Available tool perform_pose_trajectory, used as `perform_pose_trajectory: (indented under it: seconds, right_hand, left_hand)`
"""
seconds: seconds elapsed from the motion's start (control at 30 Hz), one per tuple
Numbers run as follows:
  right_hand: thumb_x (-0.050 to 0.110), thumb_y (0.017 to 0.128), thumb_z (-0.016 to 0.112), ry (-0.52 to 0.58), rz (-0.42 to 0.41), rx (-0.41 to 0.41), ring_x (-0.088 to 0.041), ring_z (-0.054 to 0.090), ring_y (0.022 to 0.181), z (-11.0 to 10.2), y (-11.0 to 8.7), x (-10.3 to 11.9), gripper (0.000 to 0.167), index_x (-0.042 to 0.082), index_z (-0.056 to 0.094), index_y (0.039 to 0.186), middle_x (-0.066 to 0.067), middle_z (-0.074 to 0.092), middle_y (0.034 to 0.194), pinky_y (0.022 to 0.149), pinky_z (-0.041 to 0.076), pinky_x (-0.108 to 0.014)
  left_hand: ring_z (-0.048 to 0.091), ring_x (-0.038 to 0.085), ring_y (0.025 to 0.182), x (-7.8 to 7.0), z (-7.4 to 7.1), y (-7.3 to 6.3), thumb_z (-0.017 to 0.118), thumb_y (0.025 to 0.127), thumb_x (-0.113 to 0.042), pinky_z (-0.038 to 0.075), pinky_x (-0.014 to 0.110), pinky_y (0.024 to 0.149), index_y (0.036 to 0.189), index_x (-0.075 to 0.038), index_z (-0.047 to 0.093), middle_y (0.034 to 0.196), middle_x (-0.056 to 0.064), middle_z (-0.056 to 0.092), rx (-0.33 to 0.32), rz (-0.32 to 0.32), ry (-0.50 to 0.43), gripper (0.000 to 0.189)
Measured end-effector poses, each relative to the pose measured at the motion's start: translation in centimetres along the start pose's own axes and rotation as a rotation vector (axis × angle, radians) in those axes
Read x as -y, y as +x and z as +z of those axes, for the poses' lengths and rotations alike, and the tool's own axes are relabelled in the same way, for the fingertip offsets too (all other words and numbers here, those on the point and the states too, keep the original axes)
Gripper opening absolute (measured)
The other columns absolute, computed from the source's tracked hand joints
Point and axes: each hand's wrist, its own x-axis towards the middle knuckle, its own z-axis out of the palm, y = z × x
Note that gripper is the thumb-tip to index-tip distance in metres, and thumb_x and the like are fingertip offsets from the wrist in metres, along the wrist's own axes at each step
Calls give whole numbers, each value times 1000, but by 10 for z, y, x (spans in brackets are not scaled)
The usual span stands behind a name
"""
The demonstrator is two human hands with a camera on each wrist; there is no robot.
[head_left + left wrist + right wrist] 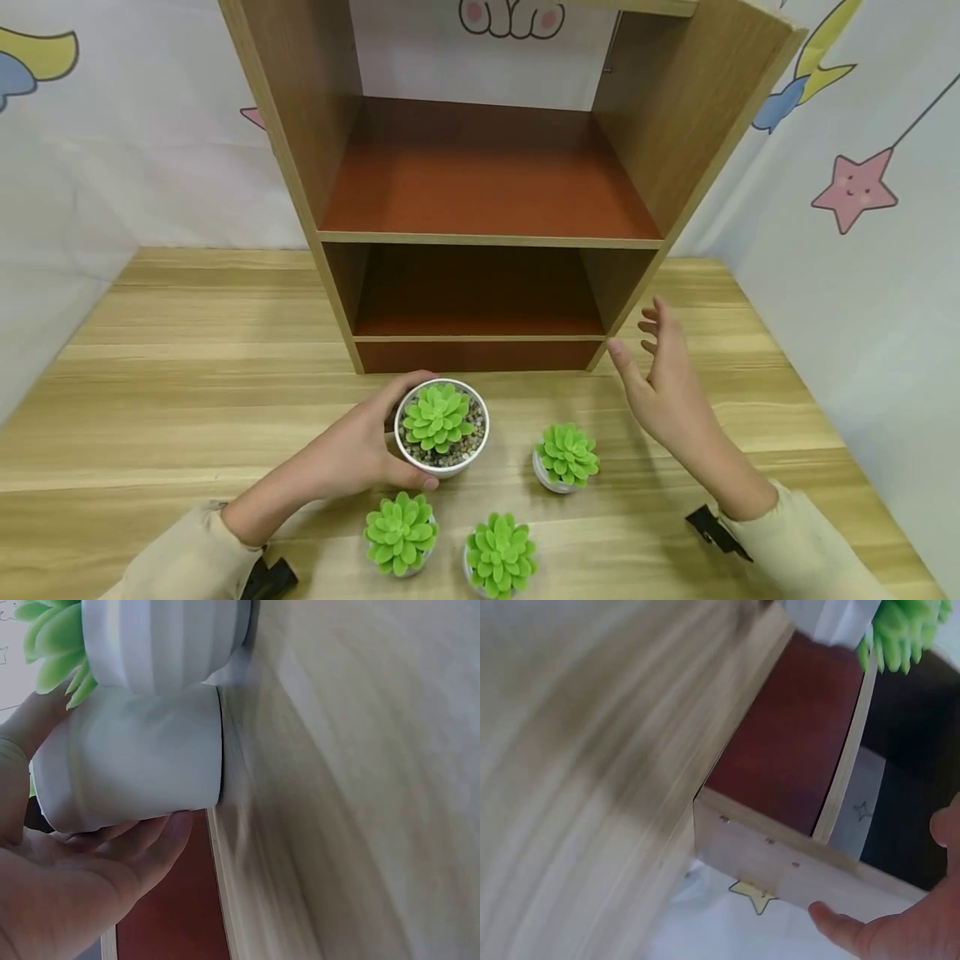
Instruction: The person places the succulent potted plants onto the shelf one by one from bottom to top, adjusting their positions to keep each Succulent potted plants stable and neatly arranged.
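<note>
In the head view my left hand point(360, 450) holds a large potted succulent point(441, 421) by its white round pot, fingers round the far side and thumb at the near side. Pebbles surround the green rosette. The left wrist view shows this white pot point(142, 757) standing on the table against my fingers. Right of the plant, my right hand point(667, 396) is raised beside the shelf's lower right corner, fingers spread and holding nothing. Three smaller succulents stand nearby: one on the right point(567, 455), one at front left point(401, 533) and one at front centre point(500, 556).
A wooden shelf unit point(491, 240) with reddish-brown boards stands upright at the back of the wood-grain table point(187, 367). Its upper compartment point(487, 183) and lower compartment point(480, 292) face me. White cloth with cartoon prints point(855, 187) hangs behind and at both sides.
</note>
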Motion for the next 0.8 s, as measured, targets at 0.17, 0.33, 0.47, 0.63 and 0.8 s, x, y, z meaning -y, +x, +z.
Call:
perform_pose_trajectory:
  seconds: [0.17,0.33,0.47,0.63,0.8]
  right_hand:
    - [29,102,54,129,-15,-66,-38,42,128,-2,21,-3,71,1,15,154,-22,35,144,103,39,-51]
    - [22,102,55,145,-76,-201,-33,49,126,-5,41,-2,61,4,26,153,-17,44,141,97,47,-43]
    - [15,102,56,149,-129,-263,-29,53,123,-7,50,2,52,5,37,149,-14,51,138,90,51,-31]
    - [10,100,56,123,-185,-284,-27,60,114,-5,54,4,31,-1,57,129,-14,62,121,84,52,-25]
    - [7,100,56,85,-232,-337,-28,64,104,-6,54,4,23,-4,64,119,-15,67,110,80,51,-19]
  left_hand:
    - [52,20,118,-6,-2,-3,97,58,-27,36,50,101,144,-28,38,132,-4,52,-37,-22,0,104]
    - [52,21,118,-15,-6,-4,96,58,-39,37,52,100,145,-30,37,134,-4,51,-107,-19,32,106]
    - [48,25,123,-24,-10,-3,93,61,-45,37,56,100,148,-26,36,137,-2,49,-158,-1,45,106]
    - [47,22,124,-37,-15,0,93,61,-45,37,55,100,148,-27,37,136,-6,50,-208,-7,39,105]
    - [46,20,124,-47,-21,6,94,62,-42,36,51,101,148,-26,36,136,-5,49,-235,19,26,105]
